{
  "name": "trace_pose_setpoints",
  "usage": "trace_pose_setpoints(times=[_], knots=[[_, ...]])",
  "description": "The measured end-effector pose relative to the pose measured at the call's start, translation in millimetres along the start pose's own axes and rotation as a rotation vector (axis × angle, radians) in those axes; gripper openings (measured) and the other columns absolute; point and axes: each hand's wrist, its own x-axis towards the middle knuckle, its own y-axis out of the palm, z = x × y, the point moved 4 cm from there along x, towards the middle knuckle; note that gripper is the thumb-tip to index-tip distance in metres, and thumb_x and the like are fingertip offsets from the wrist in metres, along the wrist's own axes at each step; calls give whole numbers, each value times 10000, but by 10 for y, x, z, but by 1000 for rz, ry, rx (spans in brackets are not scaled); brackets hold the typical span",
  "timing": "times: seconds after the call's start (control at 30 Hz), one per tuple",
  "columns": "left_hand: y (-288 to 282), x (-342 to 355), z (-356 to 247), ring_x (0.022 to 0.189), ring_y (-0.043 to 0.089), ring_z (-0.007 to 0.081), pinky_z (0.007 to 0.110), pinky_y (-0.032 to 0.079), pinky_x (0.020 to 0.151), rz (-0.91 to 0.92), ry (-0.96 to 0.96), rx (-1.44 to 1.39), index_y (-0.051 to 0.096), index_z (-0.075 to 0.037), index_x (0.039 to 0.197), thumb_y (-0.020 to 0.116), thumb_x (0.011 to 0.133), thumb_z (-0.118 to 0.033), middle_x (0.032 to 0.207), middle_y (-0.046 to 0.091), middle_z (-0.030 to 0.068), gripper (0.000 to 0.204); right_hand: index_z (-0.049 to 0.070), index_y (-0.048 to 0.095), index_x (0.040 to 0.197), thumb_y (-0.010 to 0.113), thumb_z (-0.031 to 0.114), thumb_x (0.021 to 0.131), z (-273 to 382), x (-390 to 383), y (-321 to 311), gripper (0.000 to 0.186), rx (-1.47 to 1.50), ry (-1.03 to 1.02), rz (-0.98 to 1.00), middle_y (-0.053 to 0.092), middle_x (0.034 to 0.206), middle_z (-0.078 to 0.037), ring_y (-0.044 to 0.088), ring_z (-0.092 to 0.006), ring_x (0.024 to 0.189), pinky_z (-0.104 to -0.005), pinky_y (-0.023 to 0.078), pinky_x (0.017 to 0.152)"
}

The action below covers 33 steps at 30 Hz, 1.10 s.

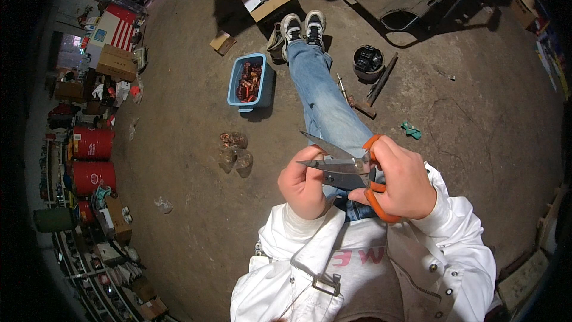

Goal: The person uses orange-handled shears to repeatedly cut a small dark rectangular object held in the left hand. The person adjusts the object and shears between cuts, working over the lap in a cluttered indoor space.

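My right hand grips metal scissors by their orange handles, with the blades partly apart and pointing left over my jeans. My left hand is closed beside and behind the lower blade, its fingers curled. What it holds, if anything, is hidden. A dark, flat shape shows between my hands, under the blades, too unclear to name.
A blue bin holds copper-coloured pieces, with small bags nearer me. Beyond my outstretched legs stands an open box. A black pot, hammer and green glove lie rightward. Cluttered shelves and red drums line the left.
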Motion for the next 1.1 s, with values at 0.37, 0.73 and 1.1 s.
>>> trace_pose_setpoints(times=[0.37, 0.73, 1.1], knots=[[-39, -9, 40, 688, 494, 50, 197, 386, 607, -36, -65, -6, 645, 52, 1069, 547, 972, -93, 832, 602, 7, 200, 2, 591, 988, 840, 426, 723, -38, -34, 29, 558, 36, 9, -1, 630, 763, -99, 654, -254, 655, -340, 506, 558], [69, 68, -118, 656, 494, 44, 192, 369, 584, -31, -95, 96, 708, -12, 1054, 545, 965, -40, 821, 633, -7, 188, 46, 560, 839, 680, 133, 895, -226, 31, 145, 159, 967, 369, 36, 565, 789, 44, 491, -38, 704, -206, 407, 621], [200, 116, -181, 553, 582, 161, 266, 432, 532, 147, 184, 453, 705, -31, 1086, 604, 875, 27, 716, 647, 107, 241, 38, 564, 825, 698, 92, 864, -208, 192, 209, 150, 1106, 439, -43, 580, 721, 8, 531, -56, 631, -234, 424, 557]])
